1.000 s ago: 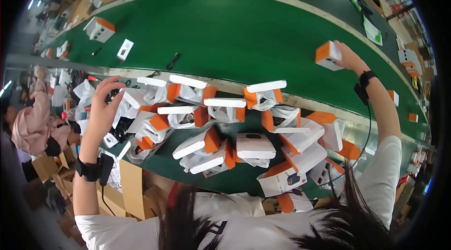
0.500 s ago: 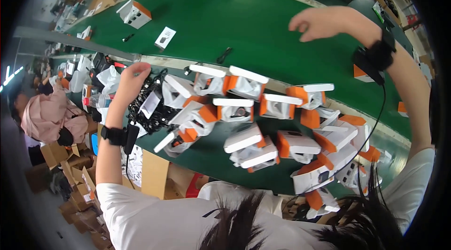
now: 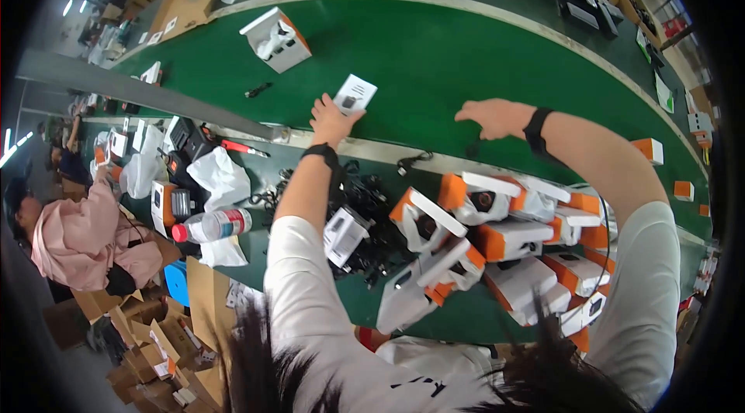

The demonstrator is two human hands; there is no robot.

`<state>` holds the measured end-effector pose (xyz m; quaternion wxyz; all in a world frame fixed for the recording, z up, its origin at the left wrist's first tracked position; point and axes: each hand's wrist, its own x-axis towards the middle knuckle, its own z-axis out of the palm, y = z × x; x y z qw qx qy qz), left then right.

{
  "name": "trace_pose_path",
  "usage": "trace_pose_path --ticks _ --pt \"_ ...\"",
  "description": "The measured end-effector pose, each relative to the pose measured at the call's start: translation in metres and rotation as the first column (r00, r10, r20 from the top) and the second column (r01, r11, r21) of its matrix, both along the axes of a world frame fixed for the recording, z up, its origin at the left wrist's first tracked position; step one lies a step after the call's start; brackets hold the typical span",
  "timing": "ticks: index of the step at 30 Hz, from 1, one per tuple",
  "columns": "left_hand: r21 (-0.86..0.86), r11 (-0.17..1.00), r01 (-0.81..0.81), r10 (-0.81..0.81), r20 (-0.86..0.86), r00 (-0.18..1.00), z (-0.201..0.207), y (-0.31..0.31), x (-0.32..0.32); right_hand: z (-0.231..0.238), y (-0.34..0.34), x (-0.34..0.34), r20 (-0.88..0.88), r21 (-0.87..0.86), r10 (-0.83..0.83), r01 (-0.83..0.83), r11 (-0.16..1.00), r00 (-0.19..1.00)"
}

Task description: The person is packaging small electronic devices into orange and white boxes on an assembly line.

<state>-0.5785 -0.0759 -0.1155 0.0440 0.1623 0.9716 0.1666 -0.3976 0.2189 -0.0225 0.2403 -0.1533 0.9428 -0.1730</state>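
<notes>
My left hand [image 3: 332, 120] reaches over the green belt, fingers spread against the near edge of a small white booklet [image 3: 357, 90]. Its palm is turned down, hiding the booklet's lower corner. Farther right, my right hand [image 3: 494, 119] is above the belt with its forefinger stretched out and the other fingers curled. Just under those curled fingers is a blurred dark cable [image 3: 472, 148], which seems to be in their grip. A small black cable [image 3: 258, 90] and an open white-and-orange box [image 3: 279, 42] with white wrapping lie on the belt at the left.
Several open white-and-orange boxes [image 3: 516, 241] crowd the near table. A heap of black cables [image 3: 365, 200] lies below my left forearm, a white box [image 3: 345, 235] on it. A bottle [image 3: 213, 224] lies at left, near a metal post [image 3: 147, 91]. A person in pink [image 3: 97, 231] sits beyond.
My left hand has moved from beside the cable heap, forward and right to the booklet. My right hand has come down toward the dark cable on the belt. The whole view has shifted.
</notes>
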Motion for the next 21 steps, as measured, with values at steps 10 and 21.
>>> trace_pose_path --ticks 10,21 --pt "0.234 0.972 -0.006 -0.035 0.172 0.985 0.008 -0.002 -0.015 -0.037 0.009 0.013 0.041 0.04 0.185 -0.186 0.982 0.982" --pt "0.314 0.914 -0.256 0.005 0.623 0.782 0.19 -0.15 0.089 -0.044 0.045 0.03 0.017 -0.046 0.247 -0.246 0.968 0.969"
